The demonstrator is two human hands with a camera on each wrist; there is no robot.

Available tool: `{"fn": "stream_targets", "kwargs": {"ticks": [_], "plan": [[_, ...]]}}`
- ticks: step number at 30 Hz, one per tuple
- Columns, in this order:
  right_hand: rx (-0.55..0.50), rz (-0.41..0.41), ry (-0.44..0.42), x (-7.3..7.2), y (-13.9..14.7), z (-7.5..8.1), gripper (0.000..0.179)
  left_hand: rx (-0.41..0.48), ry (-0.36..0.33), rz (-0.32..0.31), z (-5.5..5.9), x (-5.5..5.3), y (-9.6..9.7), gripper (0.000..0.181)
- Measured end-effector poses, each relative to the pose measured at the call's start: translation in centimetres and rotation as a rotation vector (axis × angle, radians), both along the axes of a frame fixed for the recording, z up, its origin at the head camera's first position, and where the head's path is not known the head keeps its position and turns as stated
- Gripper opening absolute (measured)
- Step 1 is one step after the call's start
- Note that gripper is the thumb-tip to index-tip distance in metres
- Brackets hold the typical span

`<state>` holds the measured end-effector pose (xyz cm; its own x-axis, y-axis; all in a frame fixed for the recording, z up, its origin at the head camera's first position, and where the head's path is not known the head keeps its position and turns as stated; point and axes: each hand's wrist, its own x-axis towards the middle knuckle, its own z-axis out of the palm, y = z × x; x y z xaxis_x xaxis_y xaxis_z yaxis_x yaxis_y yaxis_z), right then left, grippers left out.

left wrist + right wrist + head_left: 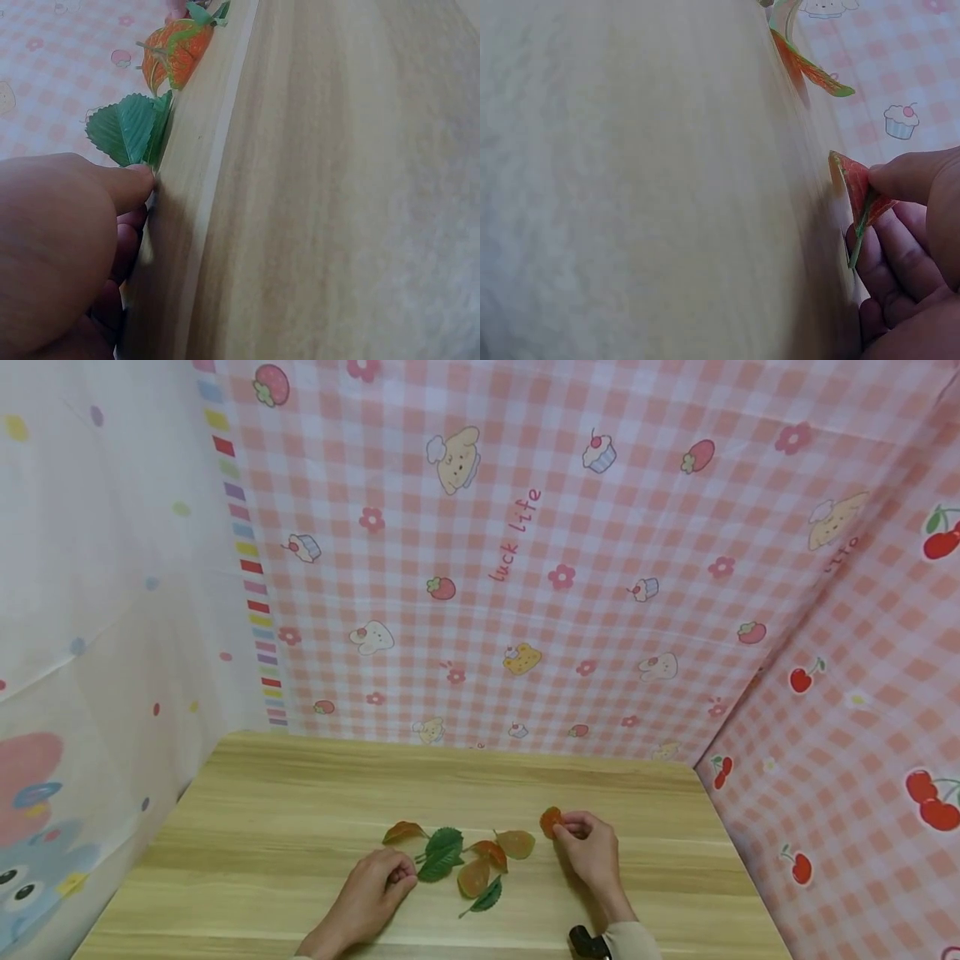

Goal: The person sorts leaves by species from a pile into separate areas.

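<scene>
In the head view my right hand (592, 853) pinches a small orange-red leaf (551, 822) between thumb and fingers, a little above the table. The right wrist view shows this leaf (857, 187) folded, its green stem running down past the fingers. My left hand (371, 893) rests low on the table with loosely curled fingers, its fingertips right beside two overlapping green leaves (442, 853). In the left wrist view the thumb overlaps the base of a green leaf (127, 127).
An orange leaf (405, 832) lies left of the green pair. To their right are another orange leaf (492, 853), two yellowish-brown leaves (516, 844) and a small green leaf (489, 894). Printed cloth (487, 610) hangs behind the wooden table (300, 785).
</scene>
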<state>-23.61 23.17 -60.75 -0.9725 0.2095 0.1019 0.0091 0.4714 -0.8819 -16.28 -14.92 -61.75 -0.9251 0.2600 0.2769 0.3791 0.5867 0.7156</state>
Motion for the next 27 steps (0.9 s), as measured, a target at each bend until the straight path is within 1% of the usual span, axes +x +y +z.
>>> {"fn": "stream_targets", "kwargs": {"ticks": [7, 14, 17, 24, 27], "plan": [[0.011, 0.006, -0.022, 0.13, -0.14, 0.07, 0.012, -0.001, -0.009, 0.001, 0.12, 0.06, 0.04, 0.019], [-0.002, 0.020, -0.044, 0.32, -0.12, 0.20, 0.015, 0.000, 0.037, 0.001, 0.12, 0.15, 0.05, 0.020], [-0.008, 0.024, -0.045, 0.35, -0.11, 0.19, 0.016, 0.001, 0.045, -0.001, 0.10, 0.13, 0.04, 0.020], [-0.013, 0.027, -0.046, 0.45, -0.10, 0.17, 0.017, 0.001, 0.003, 0.003, 0.01, 0.06, 0.02, 0.020], [-0.009, 0.030, -0.040, 0.48, -0.16, 0.21, 0.017, 0.001, -0.002, 0.004, -0.09, 0.01, 0.02, 0.020]]}}
